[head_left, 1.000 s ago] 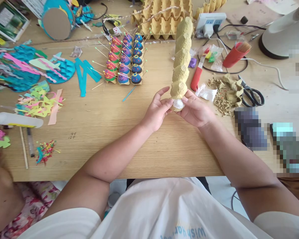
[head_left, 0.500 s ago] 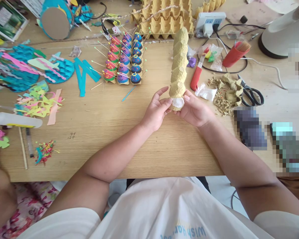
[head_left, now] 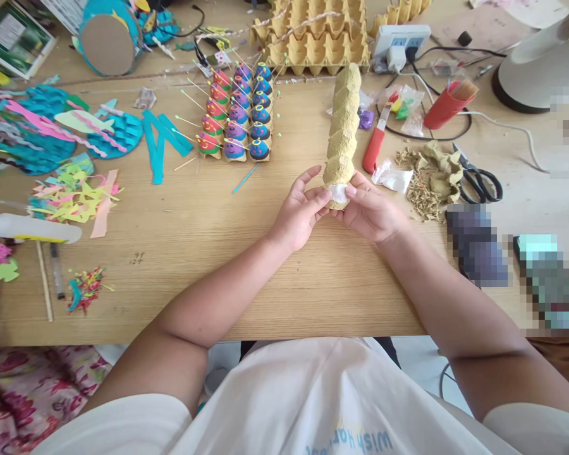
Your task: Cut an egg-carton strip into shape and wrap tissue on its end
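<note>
Both my hands grip the near end of a yellowish egg carton strip (head_left: 342,129), a row of bumps pointing away from me. A flattened patch of white clay (head_left: 338,193) covers part of its nearest bump. My left hand (head_left: 299,212) holds the strip's left side, thumb at the patch's edge and index finger lifted off. On the right side, my right hand (head_left: 370,210) is closed round the strip, its thumb pressing on the white clay. The fingers underneath are partly hidden.
Painted carton caterpillars (head_left: 236,114) with pin feelers stand to the left. Beyond are stacked egg cartons (head_left: 313,28). To the right lie a red-handled knife (head_left: 373,145), a white bag (head_left: 392,177), carton scraps (head_left: 436,174) and scissors (head_left: 481,180). Paper cuttings (head_left: 71,193) lie at left.
The strip's far end has come down and tilted slightly right. My right thumb has moved left onto the white clay. The person at the lower left has shifted back.
</note>
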`<state>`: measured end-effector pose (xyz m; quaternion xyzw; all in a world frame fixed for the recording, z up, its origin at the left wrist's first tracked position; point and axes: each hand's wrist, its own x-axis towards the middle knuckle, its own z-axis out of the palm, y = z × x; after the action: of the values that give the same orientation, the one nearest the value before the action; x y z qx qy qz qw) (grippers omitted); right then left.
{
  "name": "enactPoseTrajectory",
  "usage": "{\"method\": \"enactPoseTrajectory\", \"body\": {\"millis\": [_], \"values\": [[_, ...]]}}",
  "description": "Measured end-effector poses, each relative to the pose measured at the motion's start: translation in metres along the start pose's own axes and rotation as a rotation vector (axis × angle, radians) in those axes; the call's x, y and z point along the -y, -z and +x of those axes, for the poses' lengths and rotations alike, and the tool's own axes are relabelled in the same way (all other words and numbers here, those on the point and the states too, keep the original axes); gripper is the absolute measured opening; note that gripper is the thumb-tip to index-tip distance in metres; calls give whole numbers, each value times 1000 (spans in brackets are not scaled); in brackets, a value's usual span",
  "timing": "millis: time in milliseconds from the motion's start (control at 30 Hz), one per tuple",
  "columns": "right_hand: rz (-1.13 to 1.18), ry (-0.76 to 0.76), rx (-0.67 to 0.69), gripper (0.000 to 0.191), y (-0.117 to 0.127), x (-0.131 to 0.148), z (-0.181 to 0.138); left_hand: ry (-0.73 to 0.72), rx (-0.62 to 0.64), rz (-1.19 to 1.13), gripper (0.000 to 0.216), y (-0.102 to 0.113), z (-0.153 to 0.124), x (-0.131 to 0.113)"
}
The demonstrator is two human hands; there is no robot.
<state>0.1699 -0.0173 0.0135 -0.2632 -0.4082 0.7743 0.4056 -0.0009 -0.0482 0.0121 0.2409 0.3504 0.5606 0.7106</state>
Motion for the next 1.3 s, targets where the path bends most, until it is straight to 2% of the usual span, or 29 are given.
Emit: {"method": "enactPoseTrajectory", "body": {"millis": [367, 533, 900, 1300], "values": [[33, -40, -64, 43, -4, 1, -1, -3, -30, 21, 75, -1, 1, -1], [34, -31, -61, 48, -4, 3, 0, 16, -21, 7, 71, -1, 1, -1], [67, -33, -75, 46, -6, 1, 0, -94, -13, 95, 80, -1, -1, 5], [47, -60, -71, 41, -2, 0, 0, -84, -15, 102, 84, 0, 0, 4]]}}
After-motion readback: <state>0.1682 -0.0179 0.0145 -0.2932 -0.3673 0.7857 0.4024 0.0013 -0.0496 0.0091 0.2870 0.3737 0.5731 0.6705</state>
